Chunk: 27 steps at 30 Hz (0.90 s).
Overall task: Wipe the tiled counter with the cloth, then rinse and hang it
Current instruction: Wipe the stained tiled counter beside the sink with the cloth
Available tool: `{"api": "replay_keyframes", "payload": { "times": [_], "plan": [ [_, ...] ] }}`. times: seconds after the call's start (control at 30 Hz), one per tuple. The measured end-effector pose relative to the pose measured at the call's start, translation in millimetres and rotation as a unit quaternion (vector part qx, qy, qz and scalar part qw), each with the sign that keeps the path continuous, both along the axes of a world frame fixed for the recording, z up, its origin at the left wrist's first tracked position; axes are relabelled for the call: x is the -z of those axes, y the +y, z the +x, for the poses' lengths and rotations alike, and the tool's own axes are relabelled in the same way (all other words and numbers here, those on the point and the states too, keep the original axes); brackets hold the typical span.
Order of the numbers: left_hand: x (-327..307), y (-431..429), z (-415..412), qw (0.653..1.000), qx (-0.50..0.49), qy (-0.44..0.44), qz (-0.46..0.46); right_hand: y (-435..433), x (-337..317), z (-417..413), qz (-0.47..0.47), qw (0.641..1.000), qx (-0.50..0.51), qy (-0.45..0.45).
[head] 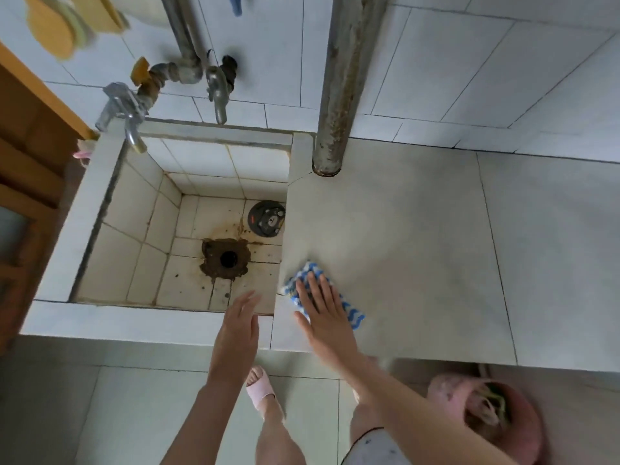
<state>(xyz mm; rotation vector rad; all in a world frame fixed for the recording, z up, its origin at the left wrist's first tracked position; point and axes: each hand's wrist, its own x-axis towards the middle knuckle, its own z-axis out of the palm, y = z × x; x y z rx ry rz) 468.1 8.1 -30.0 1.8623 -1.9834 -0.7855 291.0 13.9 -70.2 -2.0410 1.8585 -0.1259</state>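
The right hand [323,310] lies flat on the cloth [308,271], its grip apart with straight fingers pressing down; the blue-and-white cloth sits on the surface [419,246] towards its 8 o'clock corner, just beside the edge that borders the sink [134,209]; cloth shows past the fingertips at 11 o'clock and past the palm at 4 o'clock. The left hand [240,317] is over the sink's front rim at 9 o'clock from the right hand, grip apart, fingers loose, holding nothing. In the sink floor the stained drain [229,259] is open; a black round plug [266,218] lies at 1 o'clock from it. Two taps [218,92] hang over the sink's far side; a rusty pipe [339,95] meets the surface at its 11 o'clock corner.
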Motion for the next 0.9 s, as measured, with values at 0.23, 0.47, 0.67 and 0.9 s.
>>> {"api": "replay_keyframes", "payload": {
  "times": [0.23,0.47,0.67,0.9],
  "plan": [
    [-6,-5,52,0.998,0.060,0.000,0.005,17,9,-5,-0.002,0.988,0.148,0.040],
    [-4,-17,96,0.998,0.069,0.002,0.005,29,9,37,0.010,0.955,0.298,-0.011],
    [-2,-23,102,0.998,0.067,0.005,0.006,31,2,101,-0.001,0.968,0.245,-0.063],
    [2,-31,100,0.999,0.048,0.016,0.011,30,15,121,-0.017,0.985,0.130,-0.108]
  ]
}}
